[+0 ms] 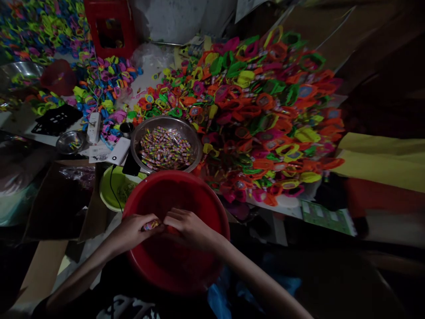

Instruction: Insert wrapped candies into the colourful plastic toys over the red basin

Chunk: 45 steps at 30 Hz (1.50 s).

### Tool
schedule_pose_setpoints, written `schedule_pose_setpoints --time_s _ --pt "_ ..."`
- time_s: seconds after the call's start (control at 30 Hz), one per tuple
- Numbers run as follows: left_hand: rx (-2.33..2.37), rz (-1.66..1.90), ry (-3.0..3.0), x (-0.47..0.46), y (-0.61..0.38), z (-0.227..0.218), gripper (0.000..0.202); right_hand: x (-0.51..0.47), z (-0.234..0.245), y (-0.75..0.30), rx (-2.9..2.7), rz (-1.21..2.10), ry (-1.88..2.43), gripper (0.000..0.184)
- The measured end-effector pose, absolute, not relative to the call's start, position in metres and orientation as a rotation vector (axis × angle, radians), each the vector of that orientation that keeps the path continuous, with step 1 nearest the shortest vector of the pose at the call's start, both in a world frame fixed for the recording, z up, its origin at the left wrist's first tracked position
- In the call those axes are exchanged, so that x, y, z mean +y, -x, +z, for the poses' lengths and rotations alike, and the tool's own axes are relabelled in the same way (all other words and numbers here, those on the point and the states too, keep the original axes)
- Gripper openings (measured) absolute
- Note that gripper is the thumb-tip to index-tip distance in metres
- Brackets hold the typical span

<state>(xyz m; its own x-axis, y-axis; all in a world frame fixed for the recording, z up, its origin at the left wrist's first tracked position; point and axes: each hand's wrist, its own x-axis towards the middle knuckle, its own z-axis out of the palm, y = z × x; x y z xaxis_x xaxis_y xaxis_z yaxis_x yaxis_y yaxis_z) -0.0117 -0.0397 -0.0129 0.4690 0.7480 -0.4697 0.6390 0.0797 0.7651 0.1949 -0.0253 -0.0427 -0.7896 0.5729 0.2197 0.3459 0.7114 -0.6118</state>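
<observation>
Both hands meet over a large red basin (217,212). My left hand (137,232) is closed on a small candy roll (151,225) in a printed pink, yellow and blue wrapper. Against it my right hand (187,226) has its fingers curled around an orange plastic piece (171,230), mostly hidden by the fingers. Just beyond the basin stands a steel bowl (198,153) with many similar wrapped rolls (166,146). A big heap of bright plastic toy watches (265,102) in orange, green, yellow and pink rises to the right.
A green basin (108,190) and an open cardboard box (43,195) stand at left. On the table are a white power bank (118,150), a power strip (94,127) and a small metal bowl (71,142). A red stool (111,26) is at the back; yellow sheets (385,159) lie right.
</observation>
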Motion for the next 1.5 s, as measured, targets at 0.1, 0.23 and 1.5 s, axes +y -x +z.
schedule_pose_setpoints --time_s 0.1,0.23,1.5 --pt "1.216 0.126 -1.618 -0.039 0.013 -0.011 0.03 -0.024 -0.041 -0.194 -2.521 0.73 0.696 0.021" --pt "1.207 0.138 -1.622 -0.039 0.014 -0.011 0.025 -0.024 -0.042 -0.193 -2.518 0.705 0.686 0.023" --pt "1.042 0.025 -1.59 -0.041 0.028 -0.032 0.03 -0.033 -0.034 -0.197 -2.63 1.324 0.742 0.016"
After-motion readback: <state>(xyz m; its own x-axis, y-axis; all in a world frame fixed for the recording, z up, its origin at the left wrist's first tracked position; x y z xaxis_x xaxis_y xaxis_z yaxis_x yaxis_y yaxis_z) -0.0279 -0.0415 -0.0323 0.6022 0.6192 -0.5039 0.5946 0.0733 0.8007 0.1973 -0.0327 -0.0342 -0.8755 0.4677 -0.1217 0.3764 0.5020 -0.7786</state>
